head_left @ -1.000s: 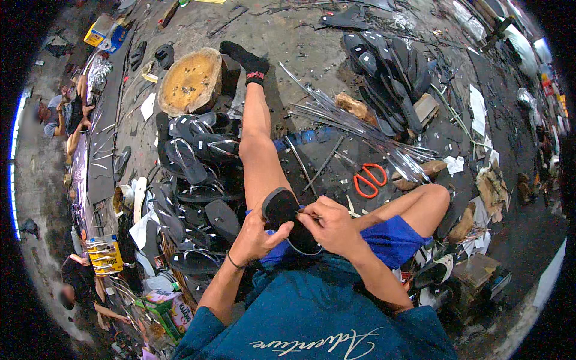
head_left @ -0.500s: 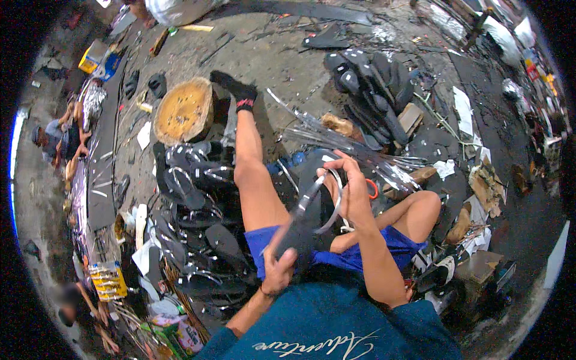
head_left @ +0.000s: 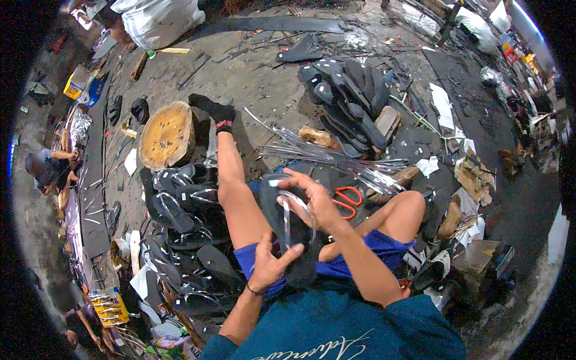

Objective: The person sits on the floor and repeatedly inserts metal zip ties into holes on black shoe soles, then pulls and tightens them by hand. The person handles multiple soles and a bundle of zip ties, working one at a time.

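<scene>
Over my lap I hold a black flip-flop (head_left: 273, 207) with a shiny silver strap, its sole facing up toward me. My left hand (head_left: 270, 264) grips its near left edge, with the thumb reaching across to the strap's lower end. My right hand (head_left: 312, 207) is closed on the strap and the far right edge, its fingers partly hidden by the sandal. Beside my right wrist lie scissors with orange-red handles (head_left: 348, 201), their blades out of sight.
A round wooden block (head_left: 167, 135) stands by my outstretched foot. Piled black flip-flops (head_left: 180, 201) lie left of my leg. Stacked black soles (head_left: 354, 96) and silver strips (head_left: 336, 157) are ahead. A white sack (head_left: 159, 21) sits far off; another person (head_left: 51, 168) sits at left.
The flip-flop has turned from a slanted, edge-on pose to more upright and face-up. My right hand has moved left and down. More of the scissors' handles shows.
</scene>
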A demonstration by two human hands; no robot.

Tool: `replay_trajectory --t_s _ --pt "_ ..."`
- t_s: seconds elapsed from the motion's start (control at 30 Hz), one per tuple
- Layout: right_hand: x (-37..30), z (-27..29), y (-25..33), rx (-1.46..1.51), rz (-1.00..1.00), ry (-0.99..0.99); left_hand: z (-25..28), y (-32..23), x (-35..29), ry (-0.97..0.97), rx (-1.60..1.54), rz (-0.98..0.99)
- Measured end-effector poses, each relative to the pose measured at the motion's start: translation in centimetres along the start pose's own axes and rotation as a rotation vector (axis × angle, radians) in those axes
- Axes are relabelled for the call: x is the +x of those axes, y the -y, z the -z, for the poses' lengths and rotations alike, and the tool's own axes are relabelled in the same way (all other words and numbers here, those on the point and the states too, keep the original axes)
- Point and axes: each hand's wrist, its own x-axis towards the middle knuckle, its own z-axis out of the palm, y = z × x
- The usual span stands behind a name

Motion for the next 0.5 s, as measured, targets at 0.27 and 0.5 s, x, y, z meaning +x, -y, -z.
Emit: replay_trajectory --t_s 0.27,0.5 --pt "-6.6 -1.6 -4.1 0.873 -0.573 0.386 1.2 -1.1 1.9 -0.215 -0.394 0.230" --pt "-4.8 -1.1 -3.9 0.860 -0.563 0.541 1.2 -0.3 2.1 -0.174 -0.568 0.183"
